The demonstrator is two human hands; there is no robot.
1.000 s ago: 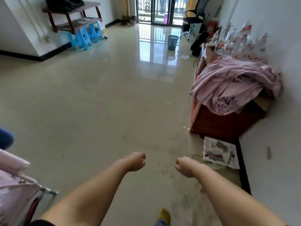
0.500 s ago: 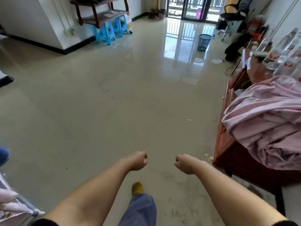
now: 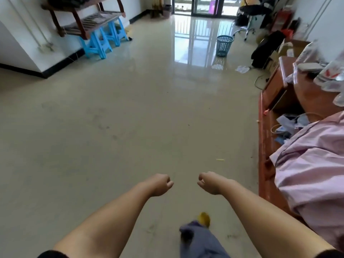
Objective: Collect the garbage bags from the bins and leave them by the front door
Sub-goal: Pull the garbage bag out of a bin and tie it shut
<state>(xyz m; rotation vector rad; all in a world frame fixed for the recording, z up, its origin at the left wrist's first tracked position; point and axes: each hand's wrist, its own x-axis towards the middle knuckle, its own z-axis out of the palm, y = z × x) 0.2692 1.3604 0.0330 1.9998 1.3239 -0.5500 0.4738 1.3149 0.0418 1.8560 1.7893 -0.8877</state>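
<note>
Far beyond both hands, near the glass balcony door (image 3: pixel 202 6), stands a blue mesh bin (image 3: pixel 224 45) on the glossy tiled floor (image 3: pixel 130 118); whether a garbage bag is inside it cannot be told. Left of the bin, against the white wall, two blue plastic stools (image 3: pixel 104 41) stand under a brown wooden rack (image 3: pixel 85 17). Right of the bin lie a dark bundle (image 3: pixel 264 49) and an office chair (image 3: pixel 249 15). Nearer than the bin, on the right side, a red-brown cabinet (image 3: pixel 279 86) carries a pink cloth (image 3: pixel 312 164) and plastic bags with red print (image 3: pixel 331 75), the writing not readable. The left hand (image 3: pixel 161 185) and the right hand (image 3: pixel 209 183) are held out in front, fingers curled in, both holding nothing. Below them a yellow shoe (image 3: pixel 204 218) steps forward.
</note>
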